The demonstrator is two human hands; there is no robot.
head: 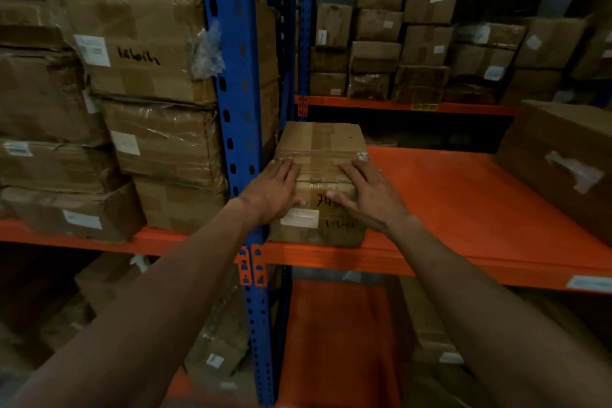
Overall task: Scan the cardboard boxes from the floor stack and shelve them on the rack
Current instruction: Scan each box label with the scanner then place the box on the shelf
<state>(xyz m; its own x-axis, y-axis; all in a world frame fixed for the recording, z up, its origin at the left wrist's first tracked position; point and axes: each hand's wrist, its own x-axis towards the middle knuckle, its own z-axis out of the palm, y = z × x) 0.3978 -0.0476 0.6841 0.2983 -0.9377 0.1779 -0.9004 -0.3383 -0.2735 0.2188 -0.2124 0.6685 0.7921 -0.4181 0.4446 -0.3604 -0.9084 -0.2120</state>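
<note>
A taped cardboard box [319, 146] with a white label and handwriting on its near face sits on the orange rack shelf [447, 195], at the shelf's left end against the blue upright [231, 76]. My left hand [273, 187] lies flat over the box's near left top edge, thumb on the front face. My right hand [371, 190] lies flat over the near right top edge, thumb on the front face too. Fingers of both hands are straight. No scanner shows.
A larger box [563, 162] stands at the shelf's right end. Stacked boxes [132, 103] fill the bay left of the upright. More boxes [414, 43] sit on a farther rack behind. Below is a lower orange shelf [334, 341] with boxes in shadow.
</note>
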